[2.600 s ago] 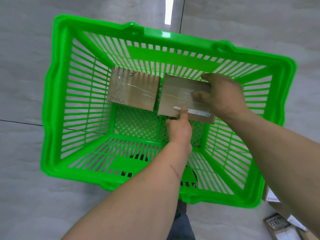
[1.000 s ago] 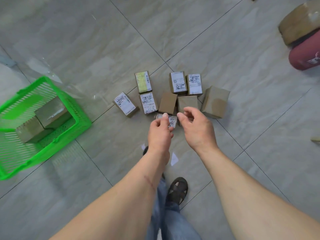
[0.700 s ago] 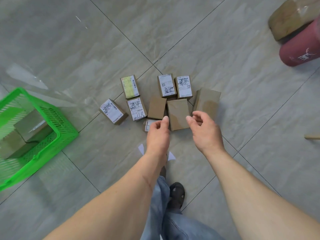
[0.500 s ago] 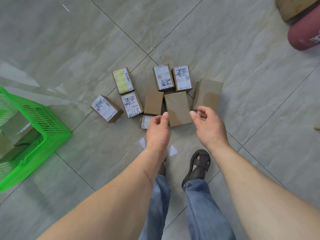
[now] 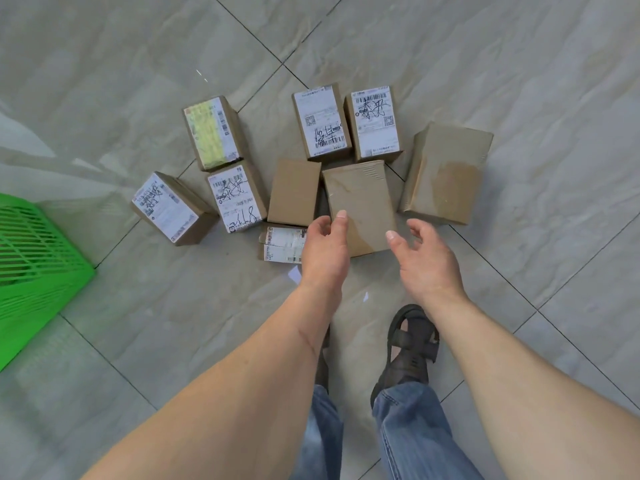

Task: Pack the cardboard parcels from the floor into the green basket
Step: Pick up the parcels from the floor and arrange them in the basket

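Both your hands hang released, fingers loosely curled, either side of the plain box (image 5: 360, 206): your left hand (image 5: 323, 252) at its near left corner, your right hand (image 5: 424, 261) just off its near right corner. Parcels (image 5: 320, 121) cluster on the floor (image 5: 519, 64); the basket (image 5: 31, 268) sits far left.

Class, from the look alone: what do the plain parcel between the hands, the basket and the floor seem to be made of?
Plain parcel: matt brown cardboard, creased, probably with clear tape.
Basket: glossy green moulded plastic, slotted wall.
Floor: polished grey tiles, veined, with reflections; stone or ceramic, unclear.
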